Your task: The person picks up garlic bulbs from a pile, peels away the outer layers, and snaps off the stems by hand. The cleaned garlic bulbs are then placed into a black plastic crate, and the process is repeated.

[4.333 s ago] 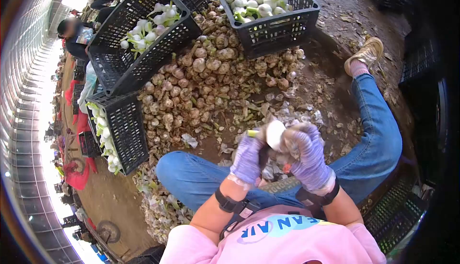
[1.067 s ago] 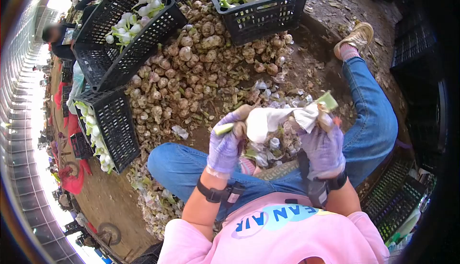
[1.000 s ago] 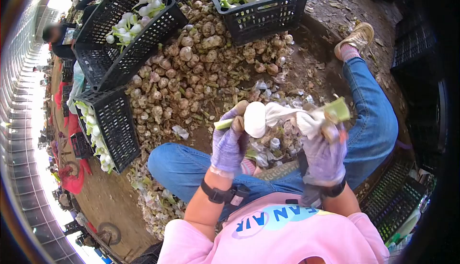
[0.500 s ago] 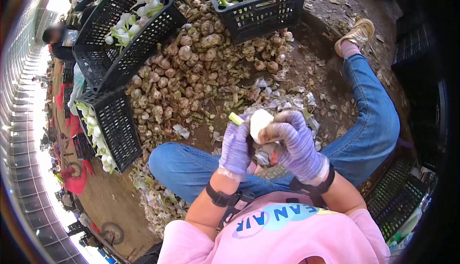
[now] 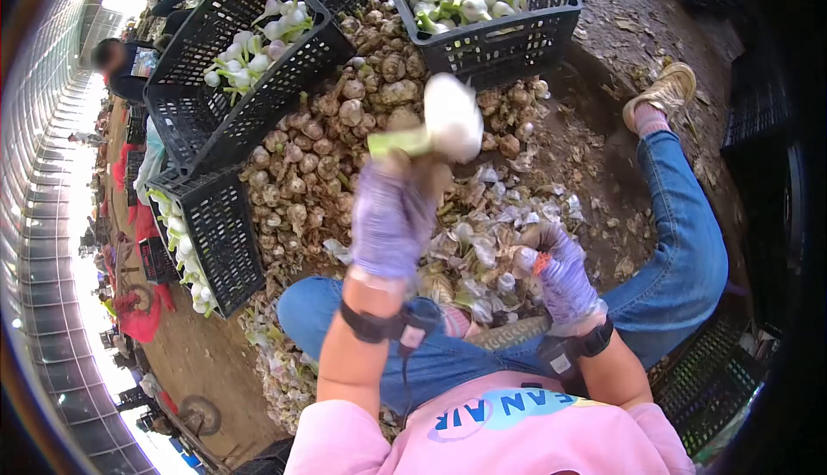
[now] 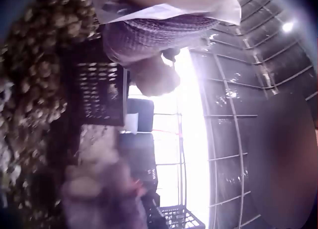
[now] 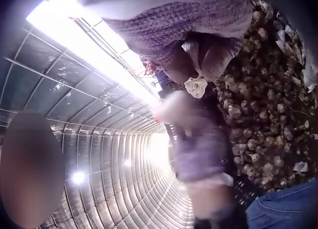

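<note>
My left hand [image 5: 392,217], in a purple knitted glove, grips a white garlic bulb [image 5: 454,120] by its green stem [image 5: 399,142], raised over the heap of unpeeled garlic [image 5: 310,156]; both are blurred. The gloved right hand [image 5: 564,277] is lower, above loose skins [image 5: 469,268], with a reddish-orange thing at its fingers. In the right wrist view, the right hand [image 7: 184,45] pinches a pale piece of skin [image 7: 197,88] between its fingertips. The left wrist view shows the left hand [image 6: 154,55] at the top, its bulb hard to make out.
Black crates of white bulbs stand beyond the heap: one at the top [image 5: 508,40], one tilted at upper left [image 5: 202,87], another on the left [image 5: 224,238]. The wearer's jean-clad legs [image 5: 672,277] flank the skins. Other people [image 5: 125,66] are at far left.
The hands have moved apart. My left hand has gone up and left with the bulb; the right has drawn down and right, away from it. The head view has shifted slightly.
</note>
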The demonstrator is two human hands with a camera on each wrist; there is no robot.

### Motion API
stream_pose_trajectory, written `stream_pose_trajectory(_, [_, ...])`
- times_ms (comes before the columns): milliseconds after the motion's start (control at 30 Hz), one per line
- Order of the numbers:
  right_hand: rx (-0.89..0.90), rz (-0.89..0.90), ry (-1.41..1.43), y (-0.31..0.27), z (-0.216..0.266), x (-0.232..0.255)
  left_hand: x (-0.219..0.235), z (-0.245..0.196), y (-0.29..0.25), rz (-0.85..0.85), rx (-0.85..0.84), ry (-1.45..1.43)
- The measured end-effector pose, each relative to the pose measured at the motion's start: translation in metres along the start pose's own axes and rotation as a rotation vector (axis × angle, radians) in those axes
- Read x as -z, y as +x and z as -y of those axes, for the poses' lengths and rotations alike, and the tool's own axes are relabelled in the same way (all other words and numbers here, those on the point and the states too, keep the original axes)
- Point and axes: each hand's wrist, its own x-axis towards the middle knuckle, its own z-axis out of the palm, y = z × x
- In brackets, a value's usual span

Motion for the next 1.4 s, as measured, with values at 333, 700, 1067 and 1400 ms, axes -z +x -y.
stream_pose_trajectory(333, [-0.151, -0.048, -0.202, 0.033, -0.013, 0.024, 0.157, -0.041, 0.141, -0.553, -0.171, 1.174])
stream_pose_trajectory(700, [-0.170, -0.050, -0.314, 0.045, -0.019, 0.025, 0.173, -0.011, 0.183, -0.862, -0.015, 1.804])
stream_pose_trajectory(1067, [0.180, 0.027, -0.182, 0.009, -0.008, -0.007, 0.024, 0.029, -0.038, 0.016, -0.046, 0.887])
stream_pose_trajectory(1400, [0.151, 0.115, 0.042, -0.034, 0.006, -0.033, 0.000, 0.031, -0.112, 0.329, -0.521, 1.369])
